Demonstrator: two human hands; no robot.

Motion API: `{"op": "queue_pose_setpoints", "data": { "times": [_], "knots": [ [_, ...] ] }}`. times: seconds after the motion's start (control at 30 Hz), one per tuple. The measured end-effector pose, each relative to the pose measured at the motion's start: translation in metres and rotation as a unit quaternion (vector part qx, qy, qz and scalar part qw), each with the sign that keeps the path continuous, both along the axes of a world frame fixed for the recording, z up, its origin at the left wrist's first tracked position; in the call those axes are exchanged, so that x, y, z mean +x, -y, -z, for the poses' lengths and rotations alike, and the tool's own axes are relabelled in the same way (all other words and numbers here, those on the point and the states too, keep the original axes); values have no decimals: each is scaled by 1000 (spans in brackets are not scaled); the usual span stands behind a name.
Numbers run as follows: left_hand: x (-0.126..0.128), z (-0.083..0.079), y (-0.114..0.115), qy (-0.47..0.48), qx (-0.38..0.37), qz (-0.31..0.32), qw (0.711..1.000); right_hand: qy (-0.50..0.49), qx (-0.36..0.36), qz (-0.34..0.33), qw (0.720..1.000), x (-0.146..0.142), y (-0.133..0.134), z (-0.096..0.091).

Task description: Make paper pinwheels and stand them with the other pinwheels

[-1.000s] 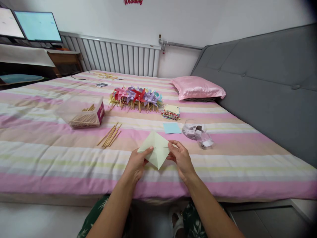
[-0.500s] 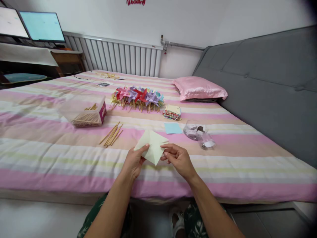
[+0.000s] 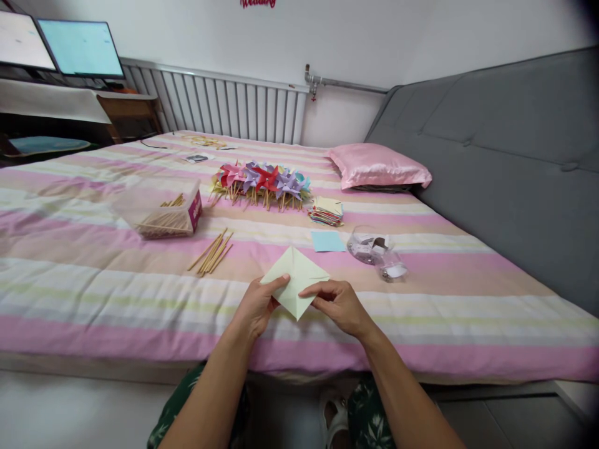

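A pale green square of paper (image 3: 299, 271) with crease lines is held up, one corner pointing down toward me. My left hand (image 3: 262, 305) pinches its left side, thumb on top and fingers behind. From the right, my right hand (image 3: 339, 305) has its fingers closed on the lower right edge. Beyond the paper lies a light blue paper square (image 3: 328, 241). Several thin wooden sticks (image 3: 213, 252) lie loose to the left of it.
Paper pinwheels (image 3: 262, 181) stand clustered farther back on the striped bed. Beside them is a stack of paper squares (image 3: 326, 211). A clear tub of sticks (image 3: 168, 218) lies at left, small clear containers (image 3: 374, 249) at right, a pink pillow (image 3: 379, 165) behind.
The green paper has shifted slightly right and turned a little. My right hand has moved from the paper's right corner to grip its lower right edge.
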State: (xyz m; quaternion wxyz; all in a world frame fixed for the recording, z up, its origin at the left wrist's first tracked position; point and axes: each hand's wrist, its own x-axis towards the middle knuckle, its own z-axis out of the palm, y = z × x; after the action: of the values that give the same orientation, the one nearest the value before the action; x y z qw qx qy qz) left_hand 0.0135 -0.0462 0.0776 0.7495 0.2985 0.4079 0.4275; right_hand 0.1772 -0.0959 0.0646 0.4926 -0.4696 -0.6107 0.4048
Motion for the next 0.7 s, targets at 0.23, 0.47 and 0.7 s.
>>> {"op": "queue_pose_setpoints", "data": {
  "times": [0.23, 0.47, 0.7],
  "knots": [
    [0, 0, 0, -2, 5, 12, 1000, -5, -40, -26, 999, 2, 2, -3],
    [0, 3, 0, -3, 20, 22, 1000, 5, -21, -9, 1000, -2, 1, -6],
    [3, 4, 0, -6, 23, 22, 999, -25, -32, 83, 996, -10, -2, 2]
  ]
}}
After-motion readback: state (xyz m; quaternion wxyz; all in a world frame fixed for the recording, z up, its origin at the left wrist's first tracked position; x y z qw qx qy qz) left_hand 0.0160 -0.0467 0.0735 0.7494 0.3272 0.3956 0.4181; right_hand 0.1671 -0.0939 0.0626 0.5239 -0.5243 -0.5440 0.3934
